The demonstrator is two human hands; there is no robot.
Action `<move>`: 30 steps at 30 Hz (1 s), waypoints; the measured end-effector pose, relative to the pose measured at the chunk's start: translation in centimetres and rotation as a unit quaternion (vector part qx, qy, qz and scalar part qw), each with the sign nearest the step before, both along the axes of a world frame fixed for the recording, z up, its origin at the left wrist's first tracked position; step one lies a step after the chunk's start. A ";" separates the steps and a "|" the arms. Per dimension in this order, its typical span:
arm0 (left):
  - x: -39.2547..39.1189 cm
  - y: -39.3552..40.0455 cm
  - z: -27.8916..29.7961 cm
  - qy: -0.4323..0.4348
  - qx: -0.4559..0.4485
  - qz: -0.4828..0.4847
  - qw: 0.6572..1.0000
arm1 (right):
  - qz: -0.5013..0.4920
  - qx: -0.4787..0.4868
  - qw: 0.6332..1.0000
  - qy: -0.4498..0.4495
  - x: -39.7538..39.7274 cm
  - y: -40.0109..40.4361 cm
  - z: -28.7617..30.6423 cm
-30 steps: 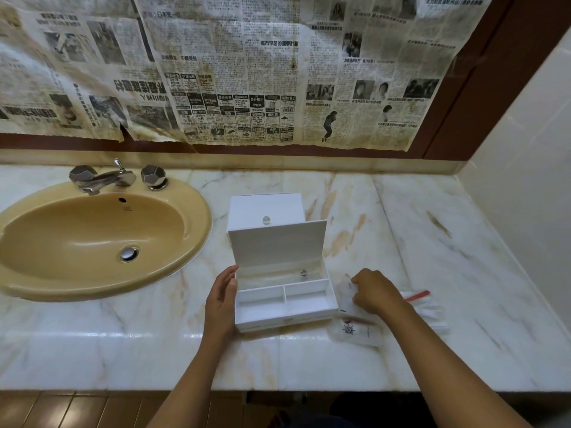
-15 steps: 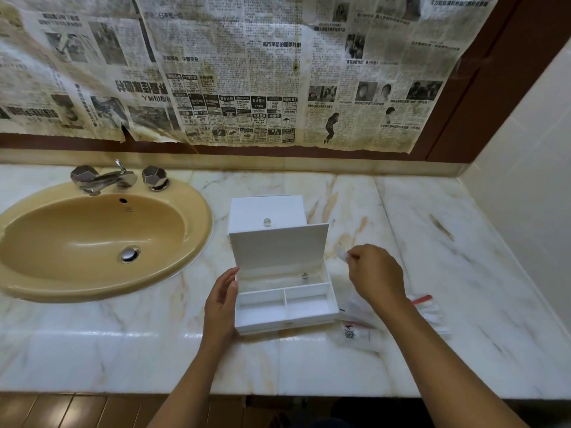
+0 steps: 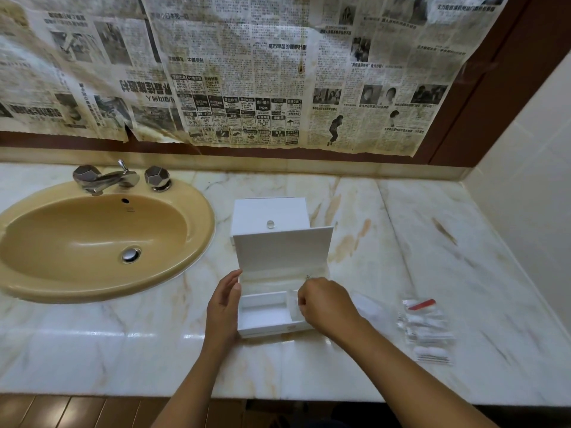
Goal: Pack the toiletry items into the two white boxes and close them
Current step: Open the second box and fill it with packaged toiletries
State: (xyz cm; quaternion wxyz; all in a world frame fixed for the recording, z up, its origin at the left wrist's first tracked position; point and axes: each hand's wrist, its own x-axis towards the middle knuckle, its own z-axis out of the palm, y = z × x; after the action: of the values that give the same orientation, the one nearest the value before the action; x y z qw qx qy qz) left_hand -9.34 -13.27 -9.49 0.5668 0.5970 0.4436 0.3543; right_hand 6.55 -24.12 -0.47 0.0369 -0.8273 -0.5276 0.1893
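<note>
Marble counter [image 3: 401, 242], right hand [image 3: 327, 304] over open box [image 3: 265, 313]

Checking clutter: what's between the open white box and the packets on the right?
Head view: a blurry translucent packet by the open white box, then bare marble counter up to the packets.

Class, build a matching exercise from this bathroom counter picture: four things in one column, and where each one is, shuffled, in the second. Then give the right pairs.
Things
1. left hand
2. right hand
3. closed white box
4. plastic packets

Places
A. lying on the marble counter, right of the open white box
B. flat against the open box's left side
C. over the open box's right compartment
D. behind the open box's raised lid, nearer the wall

Pairs: 1-B, 2-C, 3-D, 4-A
</note>
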 end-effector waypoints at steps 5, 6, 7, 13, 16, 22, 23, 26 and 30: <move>0.1 -0.1 0.2 -0.002 0.006 0.002 1.000 | -0.018 -0.054 0.998 0.022 0.0 0.4 -1.5; 0.1 -0.1 0.3 -0.005 0.007 0.003 1.000 | -0.024 -0.066 0.997 0.036 0.0 0.5 -1.6; 0.1 -0.1 0.3 -0.006 0.006 0.004 1.000 | -0.027 -0.079 0.995 0.050 0.1 0.5 -1.7; 0.1 0.0 0.0 -0.005 0.003 0.005 1.000 | -0.032 -0.109 0.991 0.069 -0.1 0.4 -0.9; 0.1 0.0 -0.1 -0.005 0.005 0.005 1.000 | -0.026 -0.110 0.988 0.102 -0.3 0.0 -0.7; 0.0 0.1 -0.5 -0.004 -0.001 0.005 1.000 | -0.023 -0.101 0.981 0.162 0.2 -0.6 -0.4; 0.0 0.2 -0.5 -0.002 -0.002 0.004 1.000 | -0.024 -0.086 0.983 0.158 0.3 -0.6 -0.4; 0.1 0.2 -0.4 0.000 -0.004 0.002 1.000 | -0.054 0.000 0.993 0.110 1.0 -0.5 0.1; 0.0 0.1 -0.4 0.004 0.001 -0.003 1.000 | -0.122 0.082 0.988 0.045 3.1 -0.7 1.1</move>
State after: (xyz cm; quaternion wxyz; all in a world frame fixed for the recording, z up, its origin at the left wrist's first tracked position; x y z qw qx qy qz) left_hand -9.38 -13.13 -9.91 0.5653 0.6003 0.4440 0.3507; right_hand 9.68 -24.83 0.62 0.1511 -0.8702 -0.4343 0.1768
